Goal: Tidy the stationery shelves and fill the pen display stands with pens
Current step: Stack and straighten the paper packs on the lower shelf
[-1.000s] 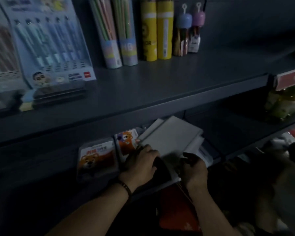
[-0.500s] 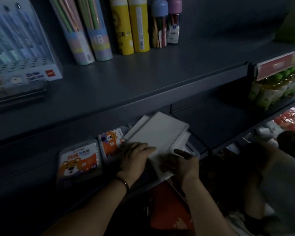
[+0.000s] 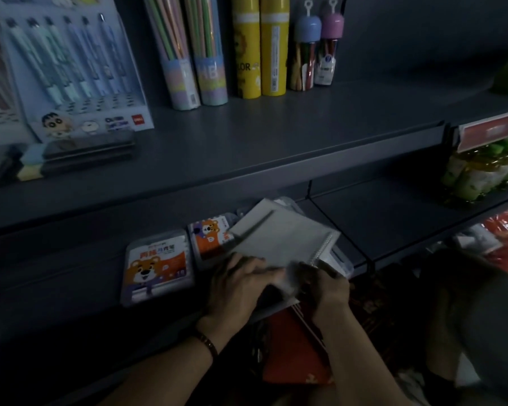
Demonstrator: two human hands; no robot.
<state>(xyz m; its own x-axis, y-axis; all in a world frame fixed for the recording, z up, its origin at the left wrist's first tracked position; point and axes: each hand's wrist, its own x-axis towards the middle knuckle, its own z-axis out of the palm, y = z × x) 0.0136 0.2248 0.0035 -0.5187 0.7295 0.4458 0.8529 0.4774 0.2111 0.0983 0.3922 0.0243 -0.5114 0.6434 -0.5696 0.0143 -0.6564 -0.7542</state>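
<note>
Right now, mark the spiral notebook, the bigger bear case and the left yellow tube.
spiral notebook (image 3: 285,238), head view, middle of its grey cover.
bigger bear case (image 3: 157,266), head view, the bear print on its lid.
left yellow tube (image 3: 246,48), head view, mid-height on its wall.

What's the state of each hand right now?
Left hand: open, fingers lying flat on the spiral notebook.
Right hand: closed, gripping the spiral notebook's near edge.
</note>
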